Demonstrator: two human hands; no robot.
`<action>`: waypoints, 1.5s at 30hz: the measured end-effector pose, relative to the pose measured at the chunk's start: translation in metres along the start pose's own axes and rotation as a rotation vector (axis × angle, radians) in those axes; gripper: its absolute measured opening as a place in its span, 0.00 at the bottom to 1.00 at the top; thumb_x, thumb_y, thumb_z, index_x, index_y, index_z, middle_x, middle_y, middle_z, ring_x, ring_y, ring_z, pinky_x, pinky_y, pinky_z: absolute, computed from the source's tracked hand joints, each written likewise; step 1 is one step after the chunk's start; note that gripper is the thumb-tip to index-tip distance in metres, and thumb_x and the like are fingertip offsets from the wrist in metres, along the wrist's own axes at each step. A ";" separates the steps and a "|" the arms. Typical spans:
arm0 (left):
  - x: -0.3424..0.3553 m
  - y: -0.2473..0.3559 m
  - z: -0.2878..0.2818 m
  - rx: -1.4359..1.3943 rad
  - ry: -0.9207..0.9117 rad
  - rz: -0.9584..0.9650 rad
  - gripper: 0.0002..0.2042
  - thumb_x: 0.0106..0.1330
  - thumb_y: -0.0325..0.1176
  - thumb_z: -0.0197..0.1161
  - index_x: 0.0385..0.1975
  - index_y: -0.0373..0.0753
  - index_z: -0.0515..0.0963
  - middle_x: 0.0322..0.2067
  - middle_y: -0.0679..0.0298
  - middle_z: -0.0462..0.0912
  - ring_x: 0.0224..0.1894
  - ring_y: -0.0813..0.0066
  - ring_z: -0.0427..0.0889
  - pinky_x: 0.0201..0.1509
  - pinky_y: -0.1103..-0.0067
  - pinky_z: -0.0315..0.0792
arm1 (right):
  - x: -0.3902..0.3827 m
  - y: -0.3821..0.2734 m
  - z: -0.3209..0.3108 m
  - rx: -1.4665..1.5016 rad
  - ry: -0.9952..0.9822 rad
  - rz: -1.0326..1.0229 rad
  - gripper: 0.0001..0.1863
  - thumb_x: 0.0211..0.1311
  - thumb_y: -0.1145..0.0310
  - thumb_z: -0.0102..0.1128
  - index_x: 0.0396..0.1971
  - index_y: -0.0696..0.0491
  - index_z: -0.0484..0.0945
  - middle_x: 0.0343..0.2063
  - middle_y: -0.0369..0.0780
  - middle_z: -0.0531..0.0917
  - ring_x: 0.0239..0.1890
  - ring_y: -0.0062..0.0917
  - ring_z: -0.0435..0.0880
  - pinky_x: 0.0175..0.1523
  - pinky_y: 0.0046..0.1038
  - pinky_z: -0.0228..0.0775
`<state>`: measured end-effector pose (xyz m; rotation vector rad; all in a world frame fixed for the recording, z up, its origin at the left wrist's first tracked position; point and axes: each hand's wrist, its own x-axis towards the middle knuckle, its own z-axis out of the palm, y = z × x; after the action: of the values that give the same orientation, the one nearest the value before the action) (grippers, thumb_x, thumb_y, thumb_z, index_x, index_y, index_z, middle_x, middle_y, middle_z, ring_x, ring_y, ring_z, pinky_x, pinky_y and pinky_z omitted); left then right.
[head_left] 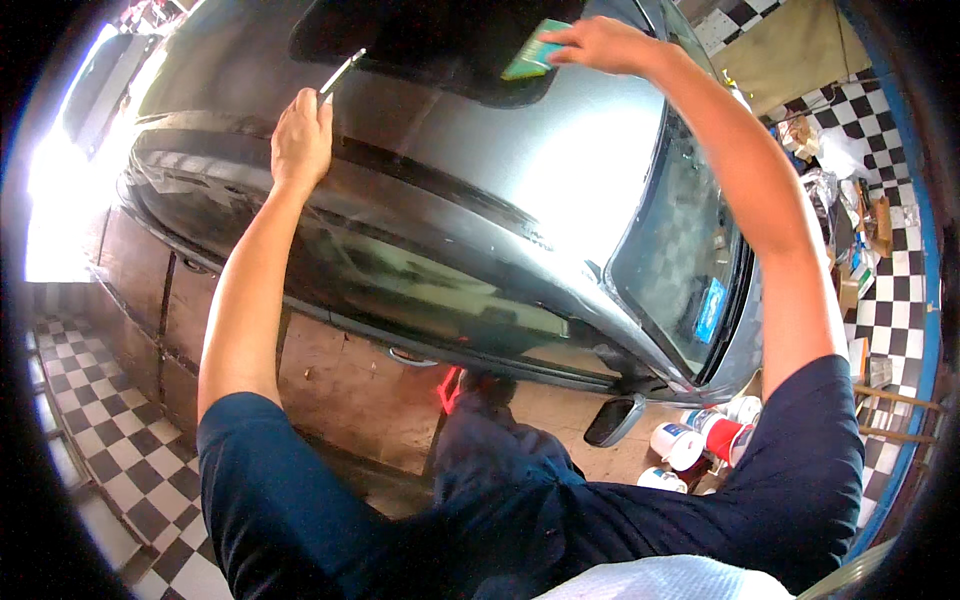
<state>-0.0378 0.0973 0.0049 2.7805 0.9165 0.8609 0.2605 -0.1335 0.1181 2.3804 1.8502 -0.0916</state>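
Observation:
My left hand [303, 138] is closed around a slim tool [344, 73] with a dark handle end and a pale tip, held above the car roof; its exact kind is too small to tell. Farther right, my right hand [605, 46] pinches a flat green spreader card [528, 58]. That card lies tilted against the rounded corner of a glossy black panel [420, 35] on the roof. Around the panel, the roof [590, 135] of the grey car is shiny silver on the right and darker toward the left.
The windshield [670, 255] slopes down at right, with a side mirror [614, 420] below. White and red buckets [677, 446] stand on the floor near my right side. Boxes and plastic bags [850, 215] clutter the checkered floor at far right. Bright light floods the left.

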 end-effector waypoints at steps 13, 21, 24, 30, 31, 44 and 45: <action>-0.002 -0.001 0.010 -0.059 0.058 0.027 0.11 0.67 0.39 0.46 0.35 0.35 0.65 0.32 0.50 0.75 0.38 0.50 0.74 0.41 0.62 0.66 | -0.145 0.093 0.029 -0.093 -0.544 0.252 0.24 0.59 0.48 0.47 0.56 0.33 0.68 0.41 0.45 0.79 0.45 0.39 0.77 0.51 0.37 0.67; 0.001 -0.002 0.007 0.005 0.087 0.045 0.14 0.68 0.41 0.45 0.33 0.34 0.65 0.32 0.48 0.75 0.38 0.49 0.74 0.41 0.61 0.66 | -0.020 0.050 0.055 -0.009 -0.030 0.112 0.22 0.61 0.45 0.44 0.55 0.29 0.67 0.38 0.42 0.79 0.42 0.36 0.78 0.49 0.36 0.67; -0.003 -0.006 0.000 0.013 0.037 0.014 0.14 0.68 0.41 0.45 0.32 0.34 0.66 0.32 0.49 0.76 0.38 0.49 0.74 0.41 0.61 0.67 | -0.071 0.034 0.062 0.037 -0.311 0.180 0.23 0.60 0.45 0.45 0.56 0.29 0.66 0.40 0.44 0.80 0.44 0.39 0.78 0.49 0.39 0.69; 0.001 0.009 0.004 -0.032 0.031 -0.003 0.13 0.67 0.41 0.46 0.32 0.35 0.65 0.32 0.50 0.76 0.38 0.49 0.74 0.41 0.61 0.67 | -0.224 0.067 0.082 -0.152 -0.727 0.241 0.22 0.58 0.48 0.49 0.54 0.31 0.69 0.37 0.44 0.80 0.41 0.38 0.79 0.45 0.39 0.72; 0.001 0.006 0.007 -0.039 0.027 -0.004 0.13 0.67 0.40 0.46 0.32 0.35 0.65 0.32 0.50 0.76 0.39 0.49 0.74 0.42 0.61 0.67 | -0.229 0.073 0.078 -0.159 -0.676 0.225 0.22 0.57 0.48 0.49 0.53 0.32 0.70 0.37 0.44 0.80 0.41 0.38 0.79 0.46 0.39 0.72; 0.000 -0.007 0.006 0.009 0.018 0.017 0.14 0.68 0.43 0.44 0.35 0.36 0.66 0.33 0.49 0.76 0.39 0.48 0.74 0.41 0.61 0.67 | -0.033 0.020 0.041 0.061 -0.294 0.030 0.25 0.58 0.47 0.49 0.54 0.41 0.71 0.45 0.43 0.78 0.47 0.37 0.77 0.50 0.36 0.67; -0.001 -0.007 0.006 0.017 0.027 0.027 0.14 0.68 0.43 0.44 0.34 0.36 0.66 0.33 0.49 0.76 0.39 0.48 0.74 0.41 0.61 0.67 | -0.043 0.021 0.050 0.057 -0.298 0.053 0.25 0.58 0.47 0.49 0.54 0.41 0.71 0.42 0.43 0.80 0.45 0.38 0.78 0.49 0.36 0.68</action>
<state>-0.0391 0.1029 -0.0027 2.8083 0.8962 0.9017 0.2715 -0.1869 0.0755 2.2985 1.6671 -0.4722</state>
